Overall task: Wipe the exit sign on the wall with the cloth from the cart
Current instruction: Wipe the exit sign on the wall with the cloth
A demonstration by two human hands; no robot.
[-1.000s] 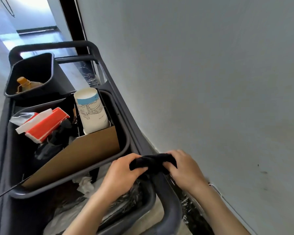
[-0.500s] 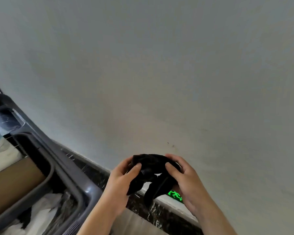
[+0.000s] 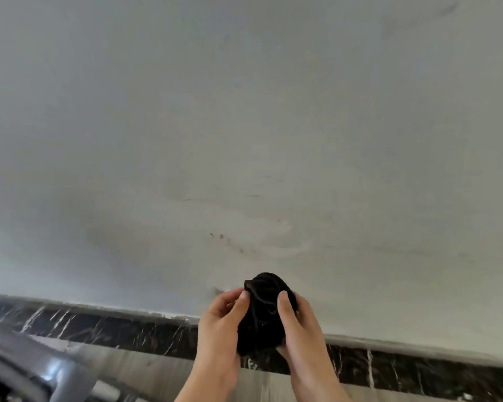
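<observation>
Both hands, left point(image 3: 219, 323) and right point(image 3: 298, 323), clutch the bunched black cloth point(image 3: 263, 311) at 6 o'clock against the wall point(image 3: 244, 126); the exit sign is not visible, so its bearing cannot be told.

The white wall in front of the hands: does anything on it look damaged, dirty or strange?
Yes. The white painted wall carries small dark specks and faint curved smear marks just above the bunched black cloth, which the left hand and right hand both hold. It looks scuffed, not broken.
</observation>
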